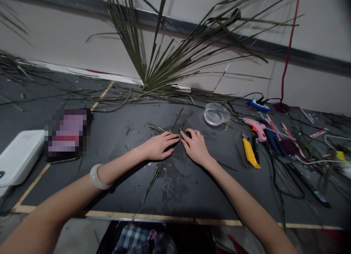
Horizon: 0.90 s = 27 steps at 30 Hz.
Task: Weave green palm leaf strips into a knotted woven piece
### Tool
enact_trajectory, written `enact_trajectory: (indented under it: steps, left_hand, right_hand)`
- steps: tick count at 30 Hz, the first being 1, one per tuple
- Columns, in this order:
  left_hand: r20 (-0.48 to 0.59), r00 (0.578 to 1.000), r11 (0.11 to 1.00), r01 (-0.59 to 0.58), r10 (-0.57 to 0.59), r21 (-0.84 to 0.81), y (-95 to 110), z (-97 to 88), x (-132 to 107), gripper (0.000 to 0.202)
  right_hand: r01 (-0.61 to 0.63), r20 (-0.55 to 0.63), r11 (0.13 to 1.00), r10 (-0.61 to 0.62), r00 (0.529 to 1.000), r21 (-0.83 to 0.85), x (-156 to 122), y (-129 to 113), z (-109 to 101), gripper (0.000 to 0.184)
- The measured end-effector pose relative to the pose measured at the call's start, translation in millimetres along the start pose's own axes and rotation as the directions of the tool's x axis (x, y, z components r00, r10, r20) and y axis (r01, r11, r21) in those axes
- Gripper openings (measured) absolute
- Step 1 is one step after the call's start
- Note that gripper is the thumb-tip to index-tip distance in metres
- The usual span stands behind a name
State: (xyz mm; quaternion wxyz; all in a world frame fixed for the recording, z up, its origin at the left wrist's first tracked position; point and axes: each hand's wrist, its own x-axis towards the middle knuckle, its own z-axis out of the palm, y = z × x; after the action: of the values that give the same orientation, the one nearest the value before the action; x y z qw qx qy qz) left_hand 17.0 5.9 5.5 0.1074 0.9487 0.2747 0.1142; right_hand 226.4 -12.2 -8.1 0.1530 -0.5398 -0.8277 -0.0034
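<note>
Several narrow green palm leaf strips (152, 184) cross one another on the dark tabletop under my hands. They stick out toward the back, to the left and toward the front edge. My left hand (160, 145) lies across the crossing and holds the strips down, its fingers pointing right. From the other side, my right hand (194, 143) bends its fingertips onto a strip end close to my left fingertips. The fingers partly cover the place where the strips meet, so how they are joined is hidden.
A fan palm leaf (148, 80) leans on the wall behind. At left are a phone (67, 133) and a white box-shaped device (20, 157). To the right stand a clear plastic cup (215, 115), a yellow cutter (250, 151), a pink glue gun (255, 127) and cables.
</note>
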Motion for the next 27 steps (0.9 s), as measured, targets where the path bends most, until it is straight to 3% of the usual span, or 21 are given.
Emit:
enact_trajectory:
  steps: [8, 18, 27]
  left_hand:
    - [0.007, 1.0, 1.0, 0.011, -0.011, -0.001, 1.1, -0.3, 0.8, 0.045]
    - [-0.048, 0.999, 0.991, -0.01, 0.004, -0.132, -4.8, -1.4, -0.2, 0.04]
    - [-0.053, 0.998, 0.994, -0.033, 0.028, -0.108, -4.8, -0.4, 0.7, 0.037]
  right_hand:
    - [-0.014, -0.06, 0.999, 0.017, 0.998, 0.051, -2.1, -1.6, 0.7, 0.038]
    - [0.029, -0.163, 0.988, -0.005, 0.987, 0.148, -7.6, -2.9, -4.5, 0.024]
    - [-0.066, -0.114, 0.989, 0.081, 0.99, 0.13, -7.1, 1.0, 1.3, 0.035]
